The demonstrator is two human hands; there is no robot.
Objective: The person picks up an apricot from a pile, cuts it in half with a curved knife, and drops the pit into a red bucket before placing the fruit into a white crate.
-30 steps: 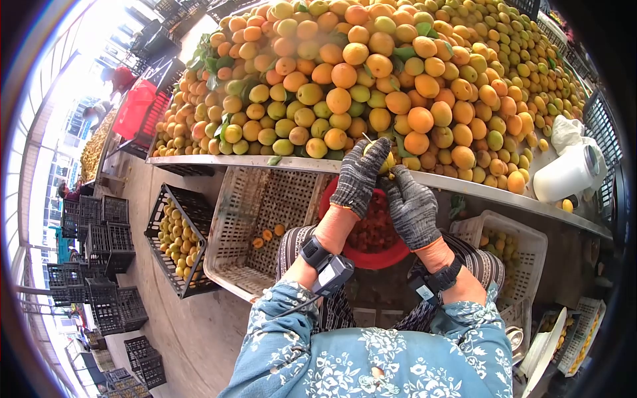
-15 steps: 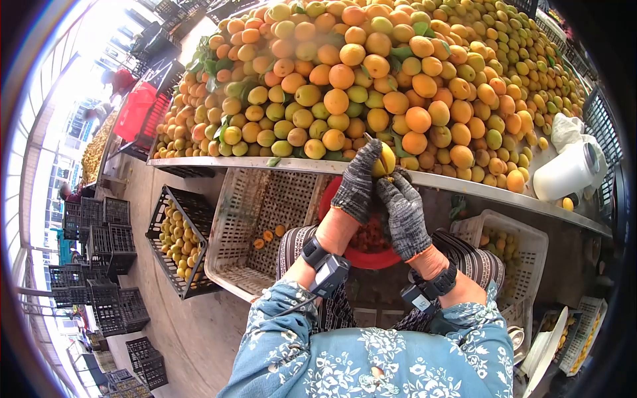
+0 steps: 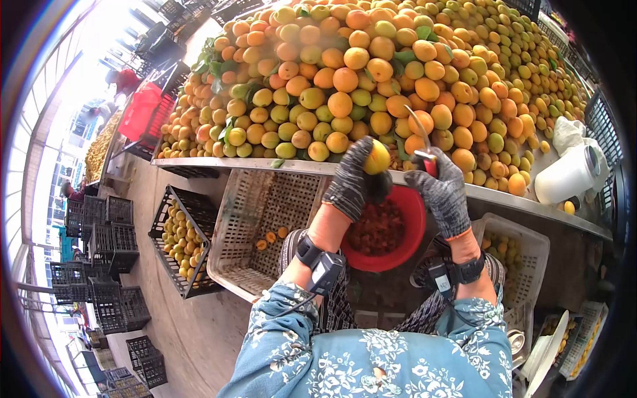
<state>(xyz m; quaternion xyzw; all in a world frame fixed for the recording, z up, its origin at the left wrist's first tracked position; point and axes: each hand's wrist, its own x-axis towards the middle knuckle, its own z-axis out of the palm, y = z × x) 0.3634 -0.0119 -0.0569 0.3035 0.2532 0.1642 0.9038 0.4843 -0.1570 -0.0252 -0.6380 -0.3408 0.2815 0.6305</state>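
Note:
My left hand [image 3: 346, 180], in a grey knit glove, is closed around a yellow apricot [image 3: 377, 158] at the table's metal edge [image 3: 491, 196]. To its right, my gloved right hand [image 3: 441, 199] grips a knife [image 3: 430, 166] by its red handle, with the thin curved blade pointing up and left over the fruit. Knife and apricot are apart. Below and between my hands stands a red basin [image 3: 419, 229] holding small reddish-brown pieces, too small to name surely. A large heap of orange and green-yellow apricots [image 3: 344, 79] covers the table beyond both hands.
A pale plastic crate [image 3: 229, 255] at left holds a few apricot halves; a black crate [image 3: 204, 249] beside it holds whole fruit. Another pale crate [image 3: 536, 249] is at right. A white jug [image 3: 564, 178] sits on the table. Black crates [image 3: 109, 298] are stacked far left.
My hands were together at the apricot and have moved apart. The right hand has gone right with the knife, whose blade now points up. More of the red basin shows between them.

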